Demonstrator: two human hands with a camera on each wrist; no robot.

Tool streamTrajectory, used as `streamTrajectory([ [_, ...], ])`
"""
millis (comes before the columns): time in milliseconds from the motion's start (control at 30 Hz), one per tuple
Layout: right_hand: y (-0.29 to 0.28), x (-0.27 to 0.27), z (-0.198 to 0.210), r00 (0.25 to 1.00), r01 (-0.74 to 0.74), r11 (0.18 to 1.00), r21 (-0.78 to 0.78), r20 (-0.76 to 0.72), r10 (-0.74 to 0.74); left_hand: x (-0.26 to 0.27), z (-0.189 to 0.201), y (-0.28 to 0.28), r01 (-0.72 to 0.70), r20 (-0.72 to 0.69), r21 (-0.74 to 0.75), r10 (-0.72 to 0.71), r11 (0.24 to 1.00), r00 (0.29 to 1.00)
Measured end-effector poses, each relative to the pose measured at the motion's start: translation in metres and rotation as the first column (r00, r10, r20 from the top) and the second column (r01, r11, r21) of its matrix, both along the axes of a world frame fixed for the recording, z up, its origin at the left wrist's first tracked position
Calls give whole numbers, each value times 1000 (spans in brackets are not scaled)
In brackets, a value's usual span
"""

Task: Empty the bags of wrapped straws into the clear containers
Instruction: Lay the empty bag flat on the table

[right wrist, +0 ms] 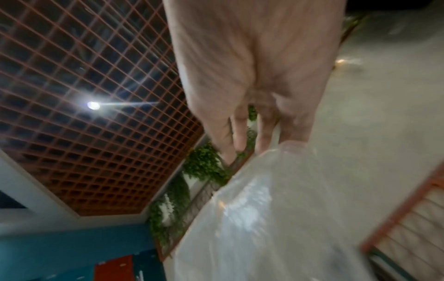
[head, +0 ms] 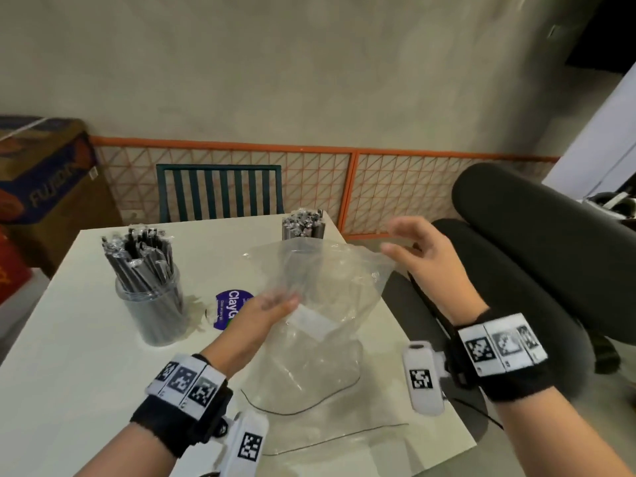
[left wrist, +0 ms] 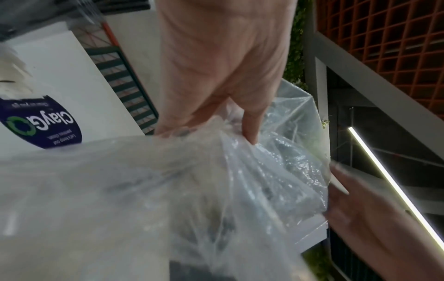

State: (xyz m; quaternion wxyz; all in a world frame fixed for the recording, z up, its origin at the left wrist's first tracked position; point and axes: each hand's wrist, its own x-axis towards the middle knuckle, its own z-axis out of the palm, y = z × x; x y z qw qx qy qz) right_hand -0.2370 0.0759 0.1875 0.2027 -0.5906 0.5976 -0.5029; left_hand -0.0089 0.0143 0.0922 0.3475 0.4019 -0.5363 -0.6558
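Observation:
A crumpled clear plastic bag (head: 327,287) is lifted over the middle of the white table (head: 69,390); it looks empty. My left hand (head: 275,302) grips its lower left part, and in the left wrist view the fingers (left wrist: 250,131) curl into the plastic (left wrist: 168,190). My right hand (head: 409,246) hovers at the bag's upper right corner with its fingers spread, holding nothing. One clear container (head: 151,304) packed with black wrapped straws stands at the left. A second full container (head: 303,228) stands at the far edge, partly behind the bag.
A purple round sticker (head: 229,311) lies on the table beside my left hand. Flat clear plastic (head: 327,425) lies near the front edge. A green chair (head: 220,191) stands behind the table, a black office chair (head: 533,242) at the right, a cardboard box (head: 44,173) at the left.

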Motion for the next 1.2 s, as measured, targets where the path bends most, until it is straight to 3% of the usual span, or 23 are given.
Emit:
streamTrajectory([
  [67,11,-10,-39,982,158,983,96,88,-166,-4,-4,0,-46,-36,25,47,999,998],
  [100,15,-9,-59,977,119,966,228,144,-155,-6,-6,0,-69,-58,40,71,997,996],
  [200,18,3,-98,948,-239,837,492,306,91,-18,-4,4,-108,-106,72,115,992,988],
  [300,17,4,-115,910,-382,806,453,334,244,-20,3,3,-205,-177,99,220,974,959],
  [400,24,-18,-120,886,-353,823,444,441,141,-4,7,-8,-332,-235,144,358,932,904],
  [467,30,-38,-127,858,-391,763,515,504,100,2,5,-7,-367,-213,160,395,916,894],
  [533,32,-51,-134,904,-394,661,639,398,155,0,0,-3,-376,-207,192,412,907,887],
  [600,30,-51,-136,947,-320,616,720,241,211,-6,-3,2,-351,-219,233,400,907,890],
  [667,25,-42,-131,950,-312,642,700,229,212,-12,-5,6,-288,-236,270,353,919,905],
  [767,20,-26,-126,943,-321,744,587,268,196,-16,-2,13,-174,-274,298,259,939,926],
  [800,19,-21,-125,942,-298,783,546,300,149,-15,-4,17,-151,-210,297,219,943,953],
  [867,18,-17,-127,938,-205,836,510,345,20,-12,-11,31,-112,79,293,93,949,993],
  [933,18,-21,-132,949,-84,854,514,302,-89,-12,-32,45,-169,318,295,71,940,946],
  [967,19,-23,-137,965,-2,856,517,226,-134,-13,-43,49,-252,381,241,148,937,913],
  [1033,25,-30,-147,979,188,840,509,-34,-199,-14,-63,48,-380,464,40,319,924,826],
  [1100,35,-32,-160,945,317,805,502,-238,-223,-16,-76,43,-434,477,-69,412,898,776],
  [1200,44,-32,-182,946,321,772,548,-221,-237,-17,-98,38,-369,526,14,307,929,793],
])
